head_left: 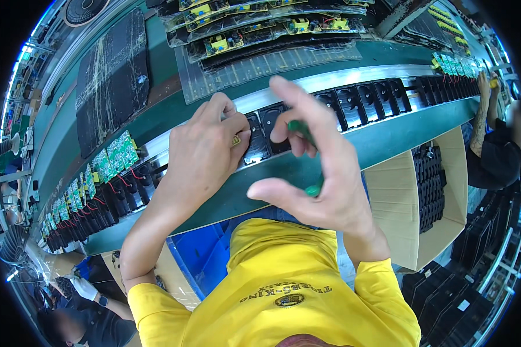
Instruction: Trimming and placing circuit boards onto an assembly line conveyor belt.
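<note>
My left hand (205, 144) is closed over the row of black plastic housings (255, 141) on the line, its fingertips bunched together. A small yellow spot shows at its fingers; whether it is a ring or a part is unclear, and whatever the fingers pinch is hidden. My right hand (336, 179) is raised over the same row, thumb and index finger spread apart. Its other fingers curl round a green object (301, 129), mostly hidden in the palm, whose kind I cannot make out. Several more open housings (364, 104) lie to the right of this hand.
Green circuit boards (118, 156) with red wires stand on housings at left; more boards (454, 65) are far right. Stacked trays of yellow-part boards (255, 29) and a black mat (113, 81) lie behind. A carton (391, 202) holds black parts. Co-workers (498, 144) sit at both sides.
</note>
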The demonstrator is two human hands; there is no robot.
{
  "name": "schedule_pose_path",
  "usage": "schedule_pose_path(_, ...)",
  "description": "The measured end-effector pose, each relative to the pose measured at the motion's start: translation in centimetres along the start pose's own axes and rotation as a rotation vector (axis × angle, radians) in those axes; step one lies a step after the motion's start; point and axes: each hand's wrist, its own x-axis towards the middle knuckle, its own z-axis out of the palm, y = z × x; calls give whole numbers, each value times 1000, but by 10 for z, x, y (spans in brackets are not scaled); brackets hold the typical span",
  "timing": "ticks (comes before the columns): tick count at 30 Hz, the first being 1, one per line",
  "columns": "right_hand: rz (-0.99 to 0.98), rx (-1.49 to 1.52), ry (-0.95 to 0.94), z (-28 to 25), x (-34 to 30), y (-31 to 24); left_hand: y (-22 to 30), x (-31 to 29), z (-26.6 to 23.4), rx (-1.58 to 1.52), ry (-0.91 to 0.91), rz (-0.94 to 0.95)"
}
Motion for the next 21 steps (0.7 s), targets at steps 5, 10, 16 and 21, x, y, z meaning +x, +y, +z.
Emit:
schedule_pose_path(5, 147, 733, 103, 18, 41, 3, 1, 2, -3, -31, -44, -56)
schedule_pose_path(10, 135, 939, 211, 54, 61, 26, -5, -1, -1, -94, -72, -96)
schedule_pose_path(16, 178, 948, 232, 67, 65, 34, -11, 0, 3, -127, -62, -75)
schedule_pose_path(21, 212, 933, 235, 74, 69, 31, -12, -2, 4, -136, -79, -106)
